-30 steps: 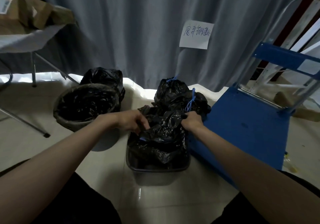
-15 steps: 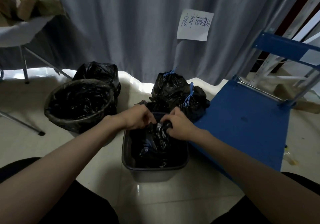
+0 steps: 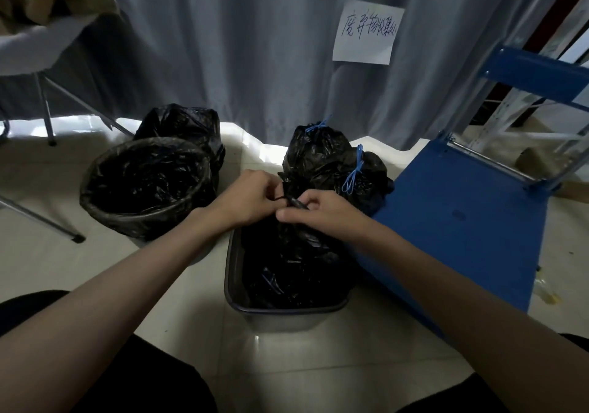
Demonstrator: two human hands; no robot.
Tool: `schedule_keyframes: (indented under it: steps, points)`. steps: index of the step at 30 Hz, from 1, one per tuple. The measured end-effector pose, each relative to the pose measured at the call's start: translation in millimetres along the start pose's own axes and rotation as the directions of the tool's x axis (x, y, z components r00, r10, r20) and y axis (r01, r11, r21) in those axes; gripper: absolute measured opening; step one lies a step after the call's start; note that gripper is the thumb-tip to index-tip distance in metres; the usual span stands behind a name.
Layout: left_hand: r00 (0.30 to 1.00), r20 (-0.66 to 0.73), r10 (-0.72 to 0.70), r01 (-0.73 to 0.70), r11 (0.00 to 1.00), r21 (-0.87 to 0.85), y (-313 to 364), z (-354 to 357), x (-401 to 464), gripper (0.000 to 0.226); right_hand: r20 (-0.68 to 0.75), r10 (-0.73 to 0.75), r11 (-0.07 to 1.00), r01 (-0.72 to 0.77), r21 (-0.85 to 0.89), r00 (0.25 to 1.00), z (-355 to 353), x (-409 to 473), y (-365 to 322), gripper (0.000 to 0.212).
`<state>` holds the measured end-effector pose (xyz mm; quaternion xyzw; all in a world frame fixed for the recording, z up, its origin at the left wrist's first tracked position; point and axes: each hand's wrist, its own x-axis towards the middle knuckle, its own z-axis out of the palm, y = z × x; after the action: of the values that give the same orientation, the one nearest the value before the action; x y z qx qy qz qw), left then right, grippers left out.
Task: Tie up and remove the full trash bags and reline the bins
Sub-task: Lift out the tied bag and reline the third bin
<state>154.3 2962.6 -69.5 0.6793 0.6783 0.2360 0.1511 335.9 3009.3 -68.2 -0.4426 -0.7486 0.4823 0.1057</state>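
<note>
Below a handwritten paper sign (image 3: 366, 31), left hand (image 3: 247, 197) and right hand (image 3: 322, 213) pinching black bag's neck (image 3: 294, 203).

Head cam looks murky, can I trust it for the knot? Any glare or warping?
Head view: dim, so the black bag in the rectangular bin loses detail; the twist between left hand and right hand barely reads. Glare under the curtain. Edges bow.
</note>
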Motion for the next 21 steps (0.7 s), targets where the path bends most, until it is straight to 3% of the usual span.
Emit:
schedule_keyframes:
  steps: [2, 4, 9, 15, 18, 21]
  points:
    - [1.000, -0.017, 0.004, -0.005, 1.000, -0.019, 5, 3, 4, 0.011, -0.091, -0.036, 0.995, 0.027, -0.093, 0.995, -4, -1, 1, 0.024]
    - [1.000, -0.012, -0.005, 0.005, 1.000, -0.001, 8, 5, 6, 0.013, -0.216, -0.048, 0.996, 0.029, -0.089, 0.975, -11, -1, 2, 0.013]
    - [0.998, 0.031, -0.050, 0.046, 0.992, 0.116, 5, 9, 11, 0.031, -0.377, -0.056, 0.998, 0.067, 0.017, 0.925, -36, 2, 14, 0.022]
    - [0.997, -0.065, -0.038, 0.040, 0.999, 0.036, -2, 7, 17, 0.031, -0.424, -0.079, 0.997, 0.080, -0.014, 0.902, -46, 6, 27, 0.021]
    - [0.994, -0.106, 0.006, -0.007, 1.000, -0.006, -6, 3, 19, 0.025, -0.511, -0.127, 0.989, 0.068, -0.133, 0.850, -48, 13, 32, 0.020]
    - [0.995, -0.061, 0.074, -0.071, 0.996, 0.050, -10, 5, 19, 0.021, -0.545, -0.186, 0.959, 0.031, -0.281, 0.817, -45, 20, 41, 0.021]
